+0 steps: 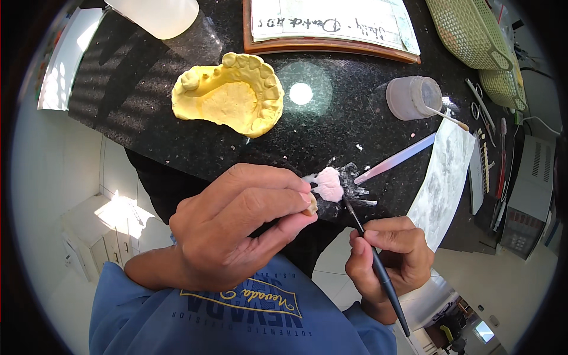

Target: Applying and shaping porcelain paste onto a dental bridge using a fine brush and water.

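Between its thumb and fingertips, my left hand (pixel 234 222) pinches a small tooth-coloured dental piece (pixel 311 205); its exact shape is mostly covered by the fingers. A slim black-handled brush (pixel 383 273) is in my right hand (pixel 399 257), gripped like a pen. The brush's tip meets the lower edge of a mound of pale pink powder or paste (pixel 329 184), just right of the left fingertips. White smears surround this mound on the black counter. Beyond my left hand lies a yellow dental cast (pixel 228 97) showing an arch of teeth.
A pink-and-white stick (pixel 396 158) lies right of the mound, near a cloudy cup (pixel 408 97), a cotton swab (pixel 454 120) and a smudged paper strip (pixel 441 177). Farther off are a wood-edged board (pixel 331 23), a pale container (pixel 163 15), green baskets (pixel 470 29) and scissors (pixel 475 111).
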`<action>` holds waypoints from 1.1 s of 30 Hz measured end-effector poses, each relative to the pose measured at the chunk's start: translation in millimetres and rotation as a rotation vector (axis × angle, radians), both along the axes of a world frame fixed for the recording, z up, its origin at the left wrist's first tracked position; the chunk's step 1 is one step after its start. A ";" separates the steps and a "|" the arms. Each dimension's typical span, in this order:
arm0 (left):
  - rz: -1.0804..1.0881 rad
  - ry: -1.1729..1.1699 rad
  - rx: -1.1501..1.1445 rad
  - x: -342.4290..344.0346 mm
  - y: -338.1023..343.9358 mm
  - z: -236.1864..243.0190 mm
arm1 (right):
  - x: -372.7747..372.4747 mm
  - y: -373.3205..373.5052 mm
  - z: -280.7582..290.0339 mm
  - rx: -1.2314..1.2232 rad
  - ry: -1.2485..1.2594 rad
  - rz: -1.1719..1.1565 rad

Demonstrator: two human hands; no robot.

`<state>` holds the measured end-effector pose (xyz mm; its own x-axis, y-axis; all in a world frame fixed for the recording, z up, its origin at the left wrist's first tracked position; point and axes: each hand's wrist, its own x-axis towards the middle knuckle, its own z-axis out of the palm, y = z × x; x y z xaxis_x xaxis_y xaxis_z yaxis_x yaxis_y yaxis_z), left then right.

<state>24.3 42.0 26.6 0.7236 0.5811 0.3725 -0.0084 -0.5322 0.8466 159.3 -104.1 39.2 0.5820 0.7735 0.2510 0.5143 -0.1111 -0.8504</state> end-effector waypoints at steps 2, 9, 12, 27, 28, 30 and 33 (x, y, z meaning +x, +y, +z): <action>0.003 0.003 0.001 0.0 0.1 0.1 | 0.4 -0.1 -0.3 -0.007 -0.030 0.012; -0.007 -0.002 0.003 0.7 0.1 -0.8 | -0.6 -2.9 1.1 -0.002 0.012 -0.010; -0.015 -0.001 -0.023 -0.2 -0.5 -0.6 | 0.4 -3.4 2.4 -0.038 0.006 -0.006; -0.025 0.011 0.004 -0.8 1.3 1.4 | 2.3 -3.3 -0.1 0.029 -0.023 0.085; -0.022 0.012 0.007 -0.7 0.8 1.2 | 1.0 -6.1 -1.1 0.059 0.028 0.070; -0.018 0.010 0.012 -0.5 0.4 -0.2 | 0.8 -8.1 -1.0 0.095 0.083 0.059; -0.005 -0.003 0.010 -0.1 -1.0 -1.4 | 0.2 -7.2 0.8 0.156 0.099 0.162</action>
